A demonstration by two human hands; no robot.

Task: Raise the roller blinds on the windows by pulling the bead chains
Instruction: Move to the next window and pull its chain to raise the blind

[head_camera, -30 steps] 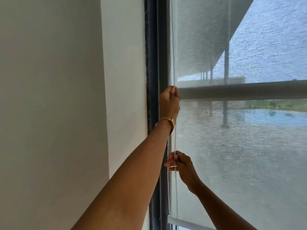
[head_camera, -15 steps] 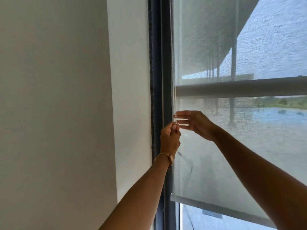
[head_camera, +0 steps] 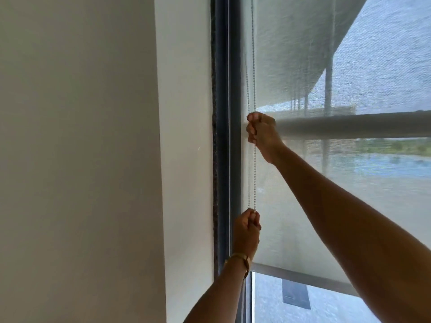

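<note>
window frame [head_camera: 222, 136] | carries roller blind [head_camera: 303, 217] | bead chain [head_camera: 253, 66] hangs alongside

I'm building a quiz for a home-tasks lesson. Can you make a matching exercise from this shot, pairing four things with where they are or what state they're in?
Things:
1. right hand
2. left hand
3. blind's bottom bar
4. bracelet

Places or states:
A. on the left wrist
B. fisted on the bead chain high up, level with the window's crossbar
C. raised partway, bare glass showing below it
D. fisted on the chain lower down, beside the dark window frame

Pairs: 1-B, 2-D, 3-C, 4-A
</note>
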